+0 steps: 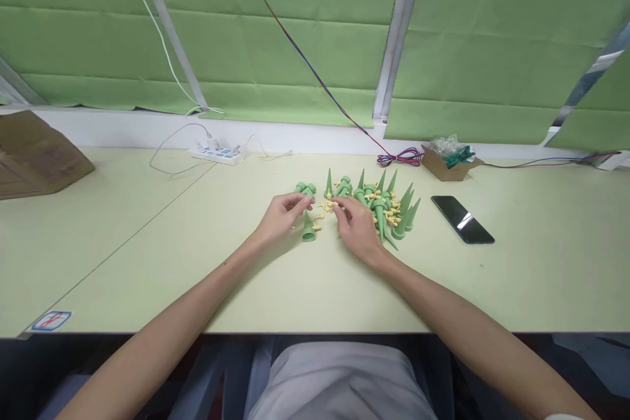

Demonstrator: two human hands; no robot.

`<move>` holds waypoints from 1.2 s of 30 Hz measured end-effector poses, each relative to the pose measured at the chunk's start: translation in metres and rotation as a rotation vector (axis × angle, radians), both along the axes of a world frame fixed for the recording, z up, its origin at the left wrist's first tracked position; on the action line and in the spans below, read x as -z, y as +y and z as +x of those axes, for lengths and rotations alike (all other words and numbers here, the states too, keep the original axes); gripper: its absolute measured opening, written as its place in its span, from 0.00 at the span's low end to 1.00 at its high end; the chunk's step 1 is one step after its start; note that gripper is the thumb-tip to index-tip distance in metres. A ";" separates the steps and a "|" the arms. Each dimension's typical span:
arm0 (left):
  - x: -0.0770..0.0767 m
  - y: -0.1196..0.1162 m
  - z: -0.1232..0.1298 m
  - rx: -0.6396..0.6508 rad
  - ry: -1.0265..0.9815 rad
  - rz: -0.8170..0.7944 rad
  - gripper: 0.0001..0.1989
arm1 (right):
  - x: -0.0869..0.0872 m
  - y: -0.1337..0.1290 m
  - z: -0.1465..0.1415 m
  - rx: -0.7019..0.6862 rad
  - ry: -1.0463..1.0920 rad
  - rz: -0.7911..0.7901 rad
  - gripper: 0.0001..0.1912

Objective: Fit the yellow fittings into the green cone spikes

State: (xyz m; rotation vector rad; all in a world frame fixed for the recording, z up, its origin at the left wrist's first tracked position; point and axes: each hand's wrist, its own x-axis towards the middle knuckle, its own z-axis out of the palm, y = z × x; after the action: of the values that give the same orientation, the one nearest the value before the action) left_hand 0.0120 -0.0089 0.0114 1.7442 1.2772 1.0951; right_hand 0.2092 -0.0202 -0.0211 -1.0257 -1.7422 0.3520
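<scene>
My left hand (284, 216) is closed in a pinch just left of the small yellow parts; whatever is between its fingertips is too small to make out. My right hand (358, 228) has its thumb and fingers pressed together on a small yellow plastic part. Loose yellow parts (325, 206) lie between the hands. A green plastic cone piece (308, 233) stands by my left hand, with yellow bits beside it. Behind that hand are more green pieces (306, 189). Beyond my right hand spreads a pile of green pointed plastic spikes (378, 207) mixed with yellow parts, partly hidden by the hand.
A black phone (462, 219) lies right of the pile. Behind it sits a small cardboard box (445, 167) holding clear plastic and green material, near coiled red-blue wire (401, 157). A power strip (219, 154) lies at the back left, and brown cardboard (42, 154) at the far left.
</scene>
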 end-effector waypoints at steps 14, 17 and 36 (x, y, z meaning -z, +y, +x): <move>0.005 -0.008 0.010 0.185 0.034 0.060 0.19 | 0.003 -0.004 -0.004 -0.184 0.013 -0.144 0.09; 0.006 -0.008 0.010 0.187 0.045 0.059 0.19 | 0.003 -0.004 -0.004 -0.218 0.016 -0.154 0.08; 0.008 -0.003 0.007 0.059 0.113 0.112 0.21 | 0.000 -0.003 -0.001 -0.150 0.034 -0.149 0.09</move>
State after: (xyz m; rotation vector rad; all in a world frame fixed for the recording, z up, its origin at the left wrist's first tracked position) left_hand 0.0186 -0.0123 0.0035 1.9392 1.2446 1.0649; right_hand 0.2077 -0.0234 -0.0213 -0.9897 -1.7872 0.5987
